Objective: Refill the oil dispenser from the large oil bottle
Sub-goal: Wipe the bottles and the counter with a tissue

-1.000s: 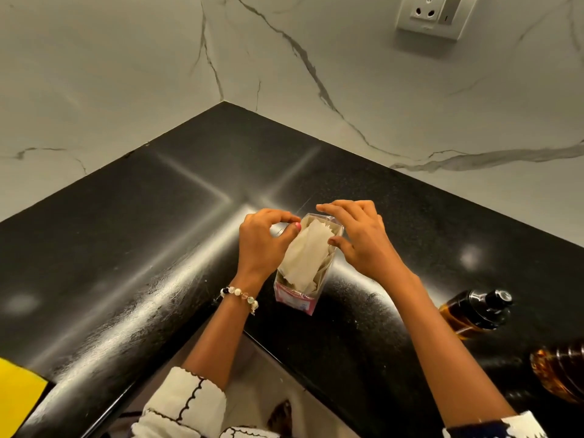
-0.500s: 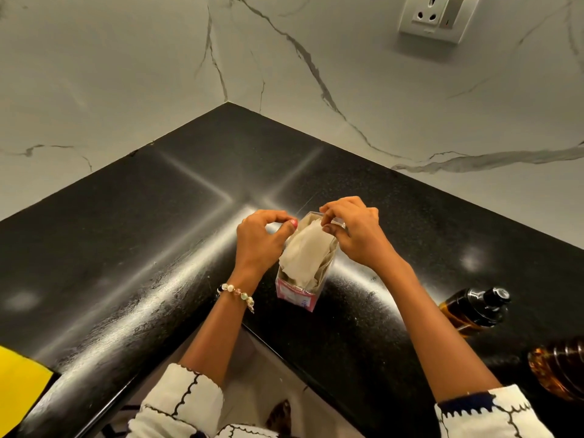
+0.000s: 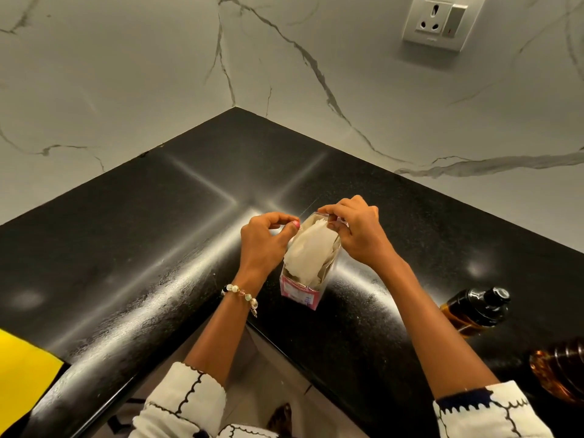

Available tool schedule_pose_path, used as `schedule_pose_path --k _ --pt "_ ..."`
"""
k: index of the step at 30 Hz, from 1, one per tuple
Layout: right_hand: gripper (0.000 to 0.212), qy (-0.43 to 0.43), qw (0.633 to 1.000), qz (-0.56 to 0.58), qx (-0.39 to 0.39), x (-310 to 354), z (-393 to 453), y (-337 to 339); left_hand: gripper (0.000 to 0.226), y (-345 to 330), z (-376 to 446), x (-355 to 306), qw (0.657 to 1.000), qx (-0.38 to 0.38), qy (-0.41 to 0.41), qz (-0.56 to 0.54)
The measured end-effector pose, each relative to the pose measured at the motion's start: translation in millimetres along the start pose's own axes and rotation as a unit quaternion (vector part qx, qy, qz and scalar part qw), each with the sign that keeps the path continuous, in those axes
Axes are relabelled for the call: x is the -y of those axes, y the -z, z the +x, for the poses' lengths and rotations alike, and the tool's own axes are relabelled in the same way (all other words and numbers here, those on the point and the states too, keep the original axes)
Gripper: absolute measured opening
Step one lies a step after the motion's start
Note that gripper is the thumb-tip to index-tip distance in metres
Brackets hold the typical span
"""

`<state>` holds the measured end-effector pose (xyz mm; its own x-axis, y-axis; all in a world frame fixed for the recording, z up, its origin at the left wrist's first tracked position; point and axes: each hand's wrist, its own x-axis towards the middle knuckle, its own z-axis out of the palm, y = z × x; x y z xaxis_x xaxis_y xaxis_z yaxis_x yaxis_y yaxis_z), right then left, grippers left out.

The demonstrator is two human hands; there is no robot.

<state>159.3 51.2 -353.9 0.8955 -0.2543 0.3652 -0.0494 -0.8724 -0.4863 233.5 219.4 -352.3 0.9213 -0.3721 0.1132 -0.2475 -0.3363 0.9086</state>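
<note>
A clear plastic packet (image 3: 308,267) with a pink label and pale sheets inside stands upright on the black counter (image 3: 158,232). My left hand (image 3: 264,245) pinches the packet's top edge on the left. My right hand (image 3: 355,232) pinches the top edge on the right, fingers curled over it. An amber oil dispenser (image 3: 471,311) with a black cap stands at the right. A larger amber bottle (image 3: 561,374) is cut off by the right edge.
White marble walls meet in a corner behind the counter. A wall socket (image 3: 437,22) sits at the upper right. A yellow object (image 3: 22,377) lies at the lower left edge. The counter's inner corner edge runs just under my wrists.
My right hand's fingers have curled from lying over the packet's top to pinching its edge. The packet and my left hand have barely moved.
</note>
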Motion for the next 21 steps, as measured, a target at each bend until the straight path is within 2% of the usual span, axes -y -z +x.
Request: schedule_pose_path --k 5,7,9,11,13,16,18,21 --pt "0.019 0.022 0.999 0.034 -0.026 8.1 -1.5 23.0 0.009 -2.0 -3.6 -3.7 0.999 -0.002 -0.027 -0.027" --pt "0.018 0.011 0.996 0.071 -0.059 12.9 -3.8 38.4 0.020 -2.9 -8.4 -11.9 0.998 0.005 -0.055 -0.034" --pt "0.017 -0.015 0.988 0.118 -0.094 18.6 -7.7 54.7 0.041 -3.3 -13.3 -22.4 0.995 0.025 -0.077 -0.057" --pt "0.017 -0.049 0.980 0.160 -0.112 24.2 -15.2 71.2 0.062 -4.8 -19.4 -34.3 0.987 0.076 -0.094 -0.108" --pt "0.016 -0.082 0.970 0.190 -0.128 25.8 -24.9 87.8 0.071 -11.3 -26.5 -45.7 0.971 0.147 -0.111 -0.155" --pt "0.013 -0.117 0.949 0.229 -0.182 27.5 -44.4 114.9 0.081 -32.2 -42.0 -67.8 0.955 0.218 -0.151 -0.132" --pt "0.014 -0.133 0.933 0.251 -0.220 27.2 -63.3 136.1 0.073 -53.5 -57.8 -84.8 0.952 0.226 -0.160 -0.131" --pt "0.011 -0.164 0.914 0.274 -0.252 20.6 -98.1 164.4 0.040 -83.0 -86.1 -108.1 0.944 0.222 -0.125 -0.211"
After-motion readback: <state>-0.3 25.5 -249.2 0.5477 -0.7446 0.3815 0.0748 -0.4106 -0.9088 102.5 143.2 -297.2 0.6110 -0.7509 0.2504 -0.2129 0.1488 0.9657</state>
